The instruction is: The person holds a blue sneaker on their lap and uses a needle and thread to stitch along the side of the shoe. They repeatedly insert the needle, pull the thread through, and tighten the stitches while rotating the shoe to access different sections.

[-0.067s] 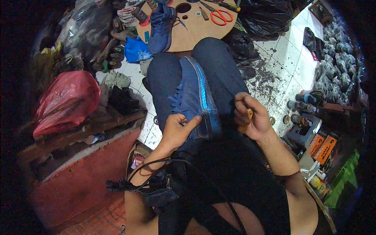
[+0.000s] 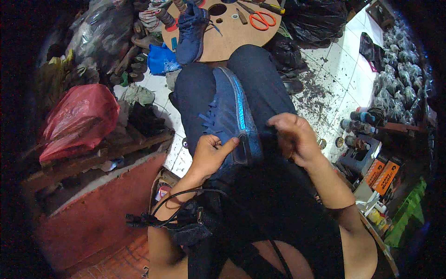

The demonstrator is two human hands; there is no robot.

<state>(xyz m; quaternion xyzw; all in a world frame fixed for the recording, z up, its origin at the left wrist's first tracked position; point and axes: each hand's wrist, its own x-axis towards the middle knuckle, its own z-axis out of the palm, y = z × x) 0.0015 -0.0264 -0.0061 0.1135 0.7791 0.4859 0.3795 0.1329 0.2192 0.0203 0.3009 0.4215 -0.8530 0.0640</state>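
A dark blue sneaker (image 2: 227,107) with a bright blue stripe along its sole rests on my lap, toe pointing away from me. My left hand (image 2: 211,156) grips it near the heel, thumb pressed on the dark heel part and fingers curled over the collar. Off to the right of the shoe, apart from it, my right hand (image 2: 297,139) is raised with curled, slightly blurred fingers. Something brownish sits inside that fist, mostly hidden, so its kind cannot be made out.
Beyond my knees stands a round wooden board (image 2: 227,42) bearing another blue sneaker (image 2: 191,37), orange-handled scissors (image 2: 262,20) and thread spools. A red plastic bag (image 2: 83,121) lies at left. Bottles (image 2: 357,125) and orange boxes (image 2: 385,178) stand at right.
My right hand has shifted slightly left and its fingers have turned over, covering the small yellow-orange thing that showed between them. My left hand and the sneaker have stayed put.
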